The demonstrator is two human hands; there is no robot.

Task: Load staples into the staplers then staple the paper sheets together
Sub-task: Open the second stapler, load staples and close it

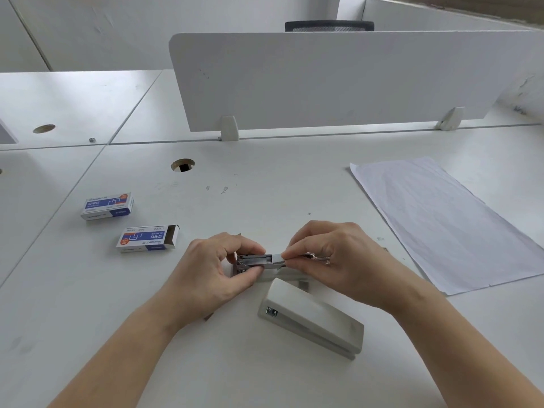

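An opened stapler (253, 261) lies at the middle of the desk with its metal staple channel facing up. My left hand (219, 269) grips the channel's front end between thumb and fingers. My right hand (329, 254) pinches a strip of staples (277, 258) at the channel's rear. A second, closed grey stapler (312, 318) lies just in front, untouched. The paper sheets (441, 222) lie flat at the right. An open staple box (147, 238) and a closed staple box (107, 206) sit to the left.
A white divider panel (338, 81) stands along the desk's far edge. A round cable hole (182, 165) is behind the hands, another cable hole (44, 128) on the neighbouring desk. A black chair back (329, 25) shows beyond the divider.
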